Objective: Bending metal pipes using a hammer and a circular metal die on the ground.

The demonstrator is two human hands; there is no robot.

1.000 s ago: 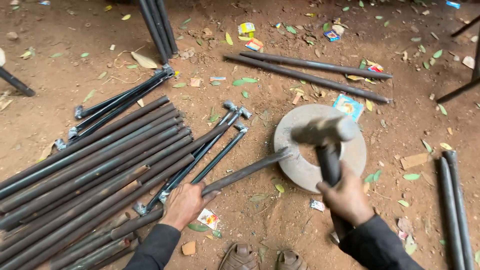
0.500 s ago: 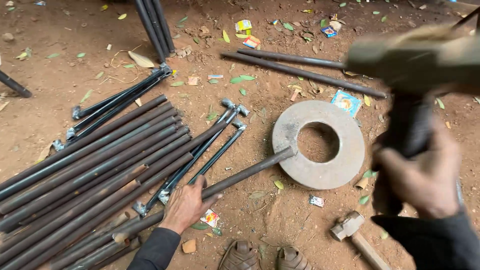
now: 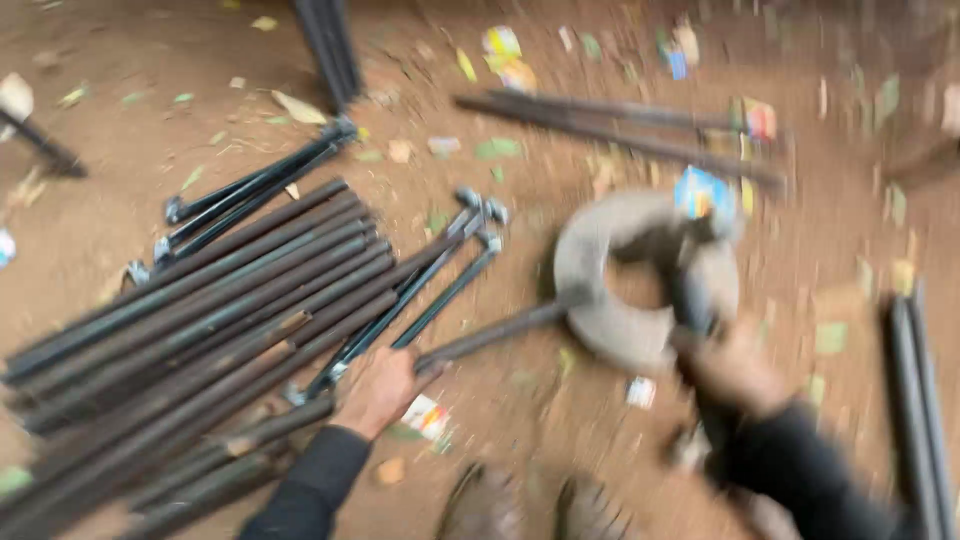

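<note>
Metal rod [image 3: 495, 333] lies on the bare dirt, its far end touching the near-left rim of the heavy stone-grey ring [image 3: 610, 330], its near end gripped in the left hand [image 3: 378, 390], whose fingers are wrapped closed around it. The right hand [image 3: 735, 372] sits just beside the ring's near-right edge, clenched round the dark handle of a hammer [image 3: 695, 290]; the hammer's head is blurred and hangs over the ring's right side, so I cannot tell whether it touches the ring. Left of the ring, a big bundle of long dark rods [image 3: 190, 320] lies side by side on the ground, slanting toward the ring, with a few thinner rods [image 3: 420, 300] with bright end fittings lying closest to it. Beyond the ring, two long bars [image 3: 600, 125] lie across the dirt among scraps of coloured wrapper and dry leaves. Well to the right of the ring, more dark rods [image 3: 915, 400] lie lengthwise. Near the ring, at the lower edge, the toes of two shoes [image 3: 530, 505] show.
</note>
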